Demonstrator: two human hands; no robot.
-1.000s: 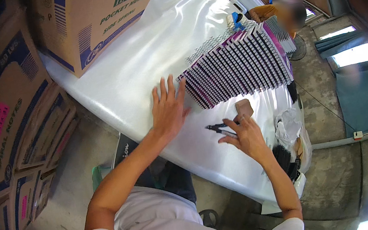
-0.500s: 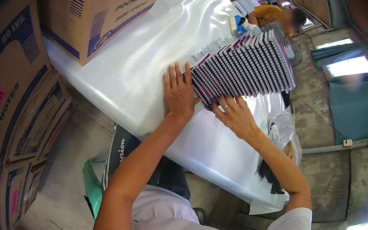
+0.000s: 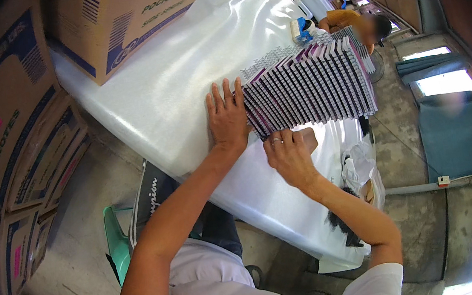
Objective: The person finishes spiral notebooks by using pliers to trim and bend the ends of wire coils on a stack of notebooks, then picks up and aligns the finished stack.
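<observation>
A long row of spiral notebooks [image 3: 309, 89], with black-and-white edges and a few purple covers, stands packed together on the white-covered table [image 3: 167, 85]. My left hand [image 3: 227, 115] is open at the row's left end, fingers stretched away from me and its side against the outermost notebook. At the near left corner of the row is my right hand [image 3: 289, 155], its fingers curled in and its thumb out to the right. Its knuckles are close to the notebooks' lower edges. The fingertips are hidden, so whatever they grip cannot be made out.
A large cardboard box [image 3: 128, 24] stands on the table's far left, and more cartons [image 3: 11, 137] are stacked on the floor at left. A clear plastic bag [image 3: 359, 163] lies at the table's right edge. Beyond the notebooks sits a person in an orange top [image 3: 344, 16].
My right hand has drawn slightly left and toward me, its fingers curling from their spread pose along the notebooks' near edges. The left hand stays against the row's end.
</observation>
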